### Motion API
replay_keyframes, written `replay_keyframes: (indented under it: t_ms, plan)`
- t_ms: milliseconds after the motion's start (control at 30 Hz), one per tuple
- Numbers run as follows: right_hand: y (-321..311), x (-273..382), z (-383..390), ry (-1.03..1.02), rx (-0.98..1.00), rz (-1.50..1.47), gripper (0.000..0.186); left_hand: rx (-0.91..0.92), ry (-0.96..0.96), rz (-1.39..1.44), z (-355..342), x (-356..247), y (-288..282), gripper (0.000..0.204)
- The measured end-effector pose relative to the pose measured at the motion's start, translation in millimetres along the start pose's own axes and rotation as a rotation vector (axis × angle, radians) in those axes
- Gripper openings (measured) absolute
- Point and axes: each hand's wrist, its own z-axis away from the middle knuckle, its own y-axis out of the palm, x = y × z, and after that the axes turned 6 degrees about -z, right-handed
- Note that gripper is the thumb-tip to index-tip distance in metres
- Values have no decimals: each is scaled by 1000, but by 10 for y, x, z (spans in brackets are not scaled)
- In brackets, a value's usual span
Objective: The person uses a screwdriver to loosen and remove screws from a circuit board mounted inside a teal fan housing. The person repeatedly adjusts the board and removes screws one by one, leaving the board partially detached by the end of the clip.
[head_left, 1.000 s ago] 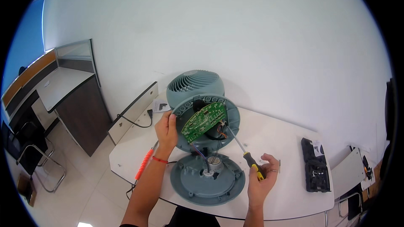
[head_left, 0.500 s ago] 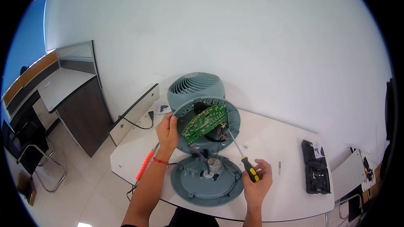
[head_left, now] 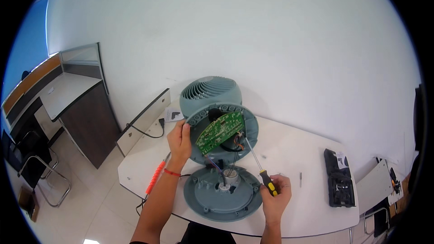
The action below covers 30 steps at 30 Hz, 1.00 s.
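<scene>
Grey-green plastic fan base shell (head_left: 252,129), round and ribbed inside, tilted above the white table (head_left: 312,149), before the slatted fan head (head_left: 210,96). Left hand (head_left: 180,142) pinches its left rim, thumb showing in front. Curved green circuit board (head_left: 220,133) slants across the shell. Right hand (head_left: 276,201) pinches a metal-shafted screwdriver (head_left: 266,178) by its black-and-yellow handle, tip beside wires (head_left: 237,142) at the board's edge. Rounded base cover (head_left: 226,206) lies open-side up below

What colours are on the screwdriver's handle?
The screwdriver's handle is black and yellow, seen best in the head view.
</scene>
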Motion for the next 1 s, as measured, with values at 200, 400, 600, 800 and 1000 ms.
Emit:
replay_keyframes:
  t_ms: [200,400,600,800,1000]
  plan:
    - [6,17,8,36,43,-91,31,2,-9,20,11,5,-2,29]
    - [106,161,-38,177,273,-635,23,12,-7,21,6,-37,-26,29]
    - [273,319,-562,96,311,-383,15,-47,51,31,-10,42,26,25]
    - [598,-164,-1083,-798,139,269,23,-37,66,26,-16,-26,43,25]
    - [825,-209,-1313,-1066,294,468,33,-26,56,49,-6,-3,15,24]
